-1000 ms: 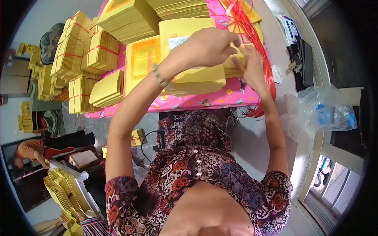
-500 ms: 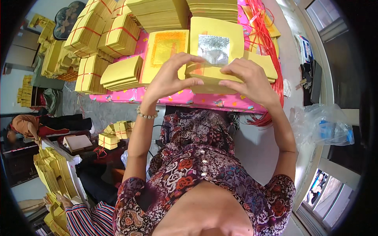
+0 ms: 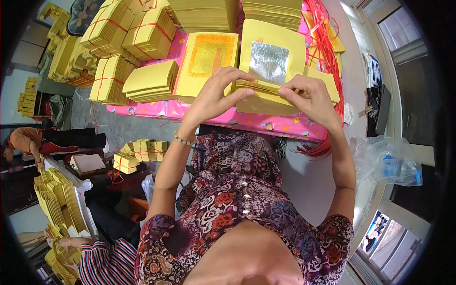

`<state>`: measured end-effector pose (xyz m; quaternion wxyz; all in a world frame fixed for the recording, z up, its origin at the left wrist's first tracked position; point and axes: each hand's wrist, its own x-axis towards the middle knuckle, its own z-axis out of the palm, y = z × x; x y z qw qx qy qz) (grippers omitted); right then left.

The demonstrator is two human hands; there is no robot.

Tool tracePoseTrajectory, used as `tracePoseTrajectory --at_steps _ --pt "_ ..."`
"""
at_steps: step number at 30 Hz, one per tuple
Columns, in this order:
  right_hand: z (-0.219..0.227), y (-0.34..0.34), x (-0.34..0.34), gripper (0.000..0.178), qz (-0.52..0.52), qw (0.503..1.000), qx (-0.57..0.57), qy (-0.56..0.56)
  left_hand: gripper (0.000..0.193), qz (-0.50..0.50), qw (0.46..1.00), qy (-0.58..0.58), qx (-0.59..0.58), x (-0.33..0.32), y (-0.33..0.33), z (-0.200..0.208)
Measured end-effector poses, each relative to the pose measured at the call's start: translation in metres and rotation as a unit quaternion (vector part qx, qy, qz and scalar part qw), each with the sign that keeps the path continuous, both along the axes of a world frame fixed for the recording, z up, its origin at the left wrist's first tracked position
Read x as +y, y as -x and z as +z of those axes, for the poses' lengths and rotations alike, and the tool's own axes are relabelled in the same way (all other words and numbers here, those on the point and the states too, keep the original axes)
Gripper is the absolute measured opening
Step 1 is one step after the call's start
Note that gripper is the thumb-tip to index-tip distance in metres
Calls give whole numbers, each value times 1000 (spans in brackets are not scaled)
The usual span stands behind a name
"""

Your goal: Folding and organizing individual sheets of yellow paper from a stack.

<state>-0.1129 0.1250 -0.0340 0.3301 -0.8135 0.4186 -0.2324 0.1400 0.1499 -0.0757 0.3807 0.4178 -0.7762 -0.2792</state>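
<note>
A stack of yellow paper sheets with a silver foil square on its top sheet lies in front of me. At its near edge, my left hand grips the left part of a folded sheet between thumb and fingers. My right hand pinches the right part of that edge, thumb and forefinger close together. How many layers each hand holds is hard to make out. Left of this stack sits another yellow stack with an orange-bordered gold square. A pile of folded yellow paper lies farther left.
Yellow bundles tied with red string crowd the left of the table with its pink cover. Tall yellow stacks stand behind. Red strings hang over the right edge. A striped-sleeved co-worker handles yellow paper at lower left.
My right thumb and forefinger have closed together on the paper's near edge. That edge now shows layered folds where a flatter strip lay. The view has shifted slightly.
</note>
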Motion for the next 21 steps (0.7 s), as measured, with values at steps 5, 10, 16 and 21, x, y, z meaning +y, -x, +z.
tracePoseTrajectory --at_steps 5,10,16,21 --pt "0 1 -1 22 0 1000 4 6 22 11 1000 -12 -5 -1 2 -2" --pt "1 -1 -1 22 -1 1000 4 8 21 7 1000 -3 -6 -2 1 -3" --pt "-6 -2 1 18 -17 997 -5 77 32 -6 999 -35 24 -1 2 5" --pt "-2 -7 0 13 -9 965 33 259 38 8 996 -88 10 -14 1 22"
